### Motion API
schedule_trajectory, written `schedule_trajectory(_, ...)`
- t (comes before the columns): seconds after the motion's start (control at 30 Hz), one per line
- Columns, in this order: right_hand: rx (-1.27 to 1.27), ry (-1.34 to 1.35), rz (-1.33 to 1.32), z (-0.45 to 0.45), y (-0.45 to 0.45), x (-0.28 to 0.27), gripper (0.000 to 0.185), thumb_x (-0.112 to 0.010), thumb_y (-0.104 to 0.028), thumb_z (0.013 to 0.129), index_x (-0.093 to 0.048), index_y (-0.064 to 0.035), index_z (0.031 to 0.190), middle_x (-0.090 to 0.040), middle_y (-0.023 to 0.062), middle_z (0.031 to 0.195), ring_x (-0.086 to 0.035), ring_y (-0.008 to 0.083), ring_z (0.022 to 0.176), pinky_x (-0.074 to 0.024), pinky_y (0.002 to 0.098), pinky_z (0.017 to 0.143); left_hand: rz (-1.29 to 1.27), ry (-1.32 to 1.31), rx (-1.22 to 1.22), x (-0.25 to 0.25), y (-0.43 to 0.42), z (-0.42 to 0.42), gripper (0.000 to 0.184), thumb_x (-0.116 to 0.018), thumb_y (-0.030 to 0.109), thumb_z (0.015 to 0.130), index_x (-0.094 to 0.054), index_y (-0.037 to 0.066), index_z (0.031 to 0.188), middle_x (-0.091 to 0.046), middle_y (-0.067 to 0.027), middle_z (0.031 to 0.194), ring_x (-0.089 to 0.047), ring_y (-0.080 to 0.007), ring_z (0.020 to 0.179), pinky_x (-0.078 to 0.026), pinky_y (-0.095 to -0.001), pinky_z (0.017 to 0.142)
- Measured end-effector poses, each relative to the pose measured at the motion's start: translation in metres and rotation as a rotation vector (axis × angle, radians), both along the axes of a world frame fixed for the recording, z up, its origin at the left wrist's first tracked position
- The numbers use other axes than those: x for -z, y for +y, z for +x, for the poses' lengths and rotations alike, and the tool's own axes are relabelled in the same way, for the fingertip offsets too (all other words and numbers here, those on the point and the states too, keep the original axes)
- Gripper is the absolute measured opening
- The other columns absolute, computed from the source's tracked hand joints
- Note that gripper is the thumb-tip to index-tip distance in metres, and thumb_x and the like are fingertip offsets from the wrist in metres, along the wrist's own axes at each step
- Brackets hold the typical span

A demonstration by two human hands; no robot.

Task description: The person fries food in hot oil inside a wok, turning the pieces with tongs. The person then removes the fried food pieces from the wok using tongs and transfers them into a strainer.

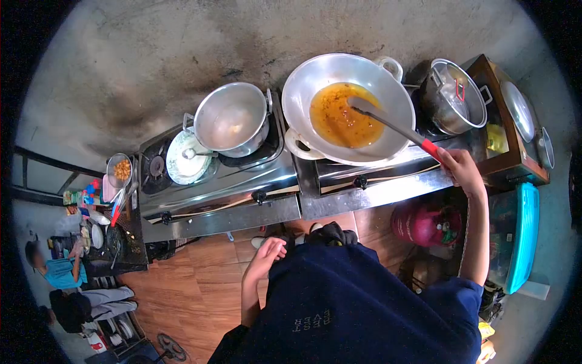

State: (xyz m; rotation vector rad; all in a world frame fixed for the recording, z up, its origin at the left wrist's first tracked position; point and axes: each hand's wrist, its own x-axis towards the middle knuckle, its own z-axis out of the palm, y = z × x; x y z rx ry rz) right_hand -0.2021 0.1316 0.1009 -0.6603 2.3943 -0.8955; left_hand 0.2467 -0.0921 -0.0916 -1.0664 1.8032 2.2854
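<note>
My right hand [464,171] is closed around the red handle of a long spatula [397,126]. The grey head of the spatula dips into orange-brown oil [347,118] with dark bits in it. The oil lies in the bottom of a wide silver wok [297,91] on the right-hand stove. In front of my body, away from the stove edge, my left hand [267,258] hangs with its fingers loosely curled, and nothing shows in it.
Left of the wok, a deep pot [209,100] stands beside a plate [179,167] with a ladle [191,153]. A lidded pot [445,106] sits at right, near a wooden cabinet [518,151]. A pink gas cylinder [418,224] is below. Two people [63,273] are at far left.
</note>
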Motion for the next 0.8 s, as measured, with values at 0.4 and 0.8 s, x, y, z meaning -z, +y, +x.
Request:
schedule_trajectory(0.4, -0.145, 0.49, -0.046, 0.048, -0.056, -0.012, 0.036, -0.059, -0.029, 0.088, -0.063, 0.0055, 0.078, -0.046, 0.0153, 0.051, -0.038, 0.0189, 0.045, -0.0324, 0.0354, 0.047, -0.016, 0.032, -0.023, 0.001, 0.003, 0.005, 0.024, -0.045, 0.029, 0.098, -0.053, 0.007, 0.106, -0.057, -0.002, 0.088, -0.054, -0.0105, 0.081, -0.043, -0.0247, 0.074)
schedule_trajectory(0.8, -0.142, 0.675, -0.11, 0.064, -0.072, -0.014, 0.031, -0.059, -0.021, 0.089, -0.055, 0.0041, 0.07, -0.043, 0.0181, 0.051, -0.035, 0.022, 0.041, -0.0309, 0.0349, 0.044, -0.025, 0.032, -0.101, 0.003, 0.013, 0.022, 0.024, -0.045, 0.027, 0.098, -0.053, 0.006, 0.105, -0.057, -0.0039, 0.087, -0.055, -0.012, 0.081, -0.044, -0.0251, 0.073)
